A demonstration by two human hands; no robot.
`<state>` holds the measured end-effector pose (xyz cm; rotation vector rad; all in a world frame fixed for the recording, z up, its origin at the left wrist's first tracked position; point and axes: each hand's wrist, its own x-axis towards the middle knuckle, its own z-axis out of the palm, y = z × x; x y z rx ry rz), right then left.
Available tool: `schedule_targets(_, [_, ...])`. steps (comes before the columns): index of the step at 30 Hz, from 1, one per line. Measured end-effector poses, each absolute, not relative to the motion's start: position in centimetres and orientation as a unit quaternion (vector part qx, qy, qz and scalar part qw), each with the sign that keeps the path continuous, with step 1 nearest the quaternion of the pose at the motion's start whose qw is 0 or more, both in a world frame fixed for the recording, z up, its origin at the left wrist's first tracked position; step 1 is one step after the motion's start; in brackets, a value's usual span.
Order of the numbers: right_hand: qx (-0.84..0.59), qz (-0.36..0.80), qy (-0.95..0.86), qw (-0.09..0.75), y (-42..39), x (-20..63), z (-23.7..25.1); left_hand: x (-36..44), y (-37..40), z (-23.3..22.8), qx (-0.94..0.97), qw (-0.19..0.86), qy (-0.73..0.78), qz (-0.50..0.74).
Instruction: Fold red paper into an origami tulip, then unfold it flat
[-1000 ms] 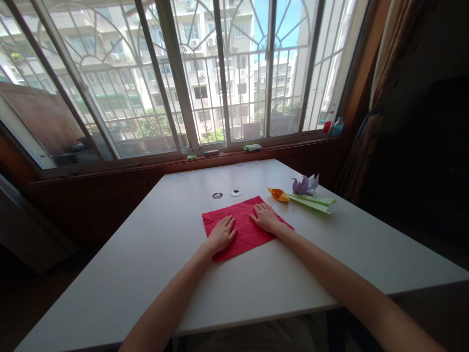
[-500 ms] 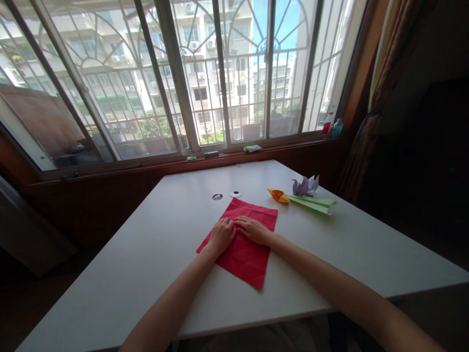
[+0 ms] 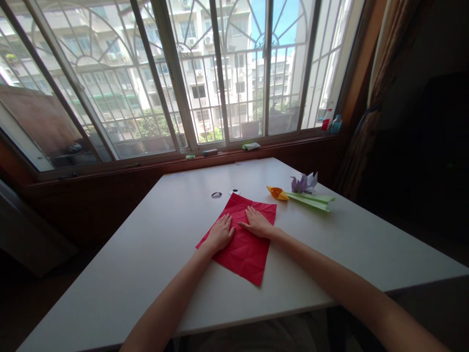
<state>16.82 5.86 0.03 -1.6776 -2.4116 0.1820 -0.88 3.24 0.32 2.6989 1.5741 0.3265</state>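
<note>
A creased red sheet of paper (image 3: 242, 259) lies unfolded on the white table (image 3: 154, 234), one corner toward the window. My left hand (image 3: 221, 231) rests flat on its left part, with fingers stretched toward the far corner and the thumb out to the side. On the right part, my right hand (image 3: 257, 223) lies flat too, fingers spread and thumb pointing left. A strip of red paper with fold lines shows between the two hands. Neither hand grips anything.
To the right stand an orange paper boat (image 3: 277, 193), a light green paper plane (image 3: 311, 200) and a purple folded paper figure (image 3: 304, 183). Two round holes, one with a white ring (image 3: 234, 192), lie beyond the sheet. Small bottles (image 3: 336, 124) stand on the windowsill.
My hands have moved apart from the middle of the red paper. The right hand slid slightly right and away from me, and its fingers spread. The left hand flattened out.
</note>
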Motion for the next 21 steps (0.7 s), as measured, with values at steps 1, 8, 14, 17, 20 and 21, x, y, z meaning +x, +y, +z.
schedule_targets(1, [-0.573, 0.061, -0.812, 0.096, 5.8, 16.8, 0.1, -0.9, 3.3, 0.3, 0.859, 0.001, 0.501, 0.105])
schedule_targets(8, [-0.596, 0.050, -0.795, 0.104, 6.0, 16.5, -0.2, -1.0, 3.4, 0.1, 0.858, 0.009, 0.501, 0.111])
schedule_targets(14, [-0.624, 0.021, -0.769, 0.138, 6.1, 17.0, -0.1, -0.8, 2.8, 1.1, 0.848, -0.020, 0.510, 0.142])
schedule_targets(17, [-0.532, -0.016, -0.822, 0.203, 5.3, 17.0, 0.7, -0.6, 2.4, 1.9, 0.831, -0.042, 0.539, 0.132])
schedule_targets(20, [-0.390, 0.031, -0.890, 0.235, 4.2, 16.6, 1.5, -0.5, 2.3, 2.3, 0.813, -0.059, 0.565, 0.124])
schedule_targets(21, [-0.356, 0.046, -0.903, 0.236, 3.9, 16.3, 1.7, -0.5, 2.3, 2.2, 0.810, -0.061, 0.570, 0.127])
